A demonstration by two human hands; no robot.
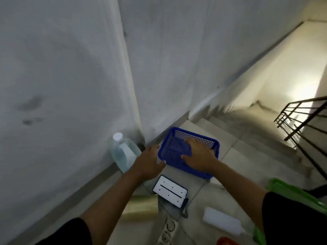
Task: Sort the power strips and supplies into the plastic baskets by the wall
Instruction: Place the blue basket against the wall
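Observation:
A blue mesh plastic basket [177, 147] sits on the landing floor by the wall corner. My left hand [149, 161] rests against its left wall, fingers loosely extended. Over the basket's inside, my right hand [200, 156] lies spread, palm down, and I see nothing held in it. A white power strip [168, 232] lies on the floor at the bottom edge. Nearer the basket lies a flat white plate with a black slot [168, 190]. A white bottle [223, 221] lies on its side at lower right. A green basket [292, 191] shows at the right, partly behind my sleeve.
A clear bottle with a white cap [123, 152] stands against the wall left of the blue basket. A clear roll [141, 206] lies near my left forearm. Stairs [247, 138] descend right behind the basket, with a dark railing [300, 128]. Something red [226, 242] peeks in at the bottom.

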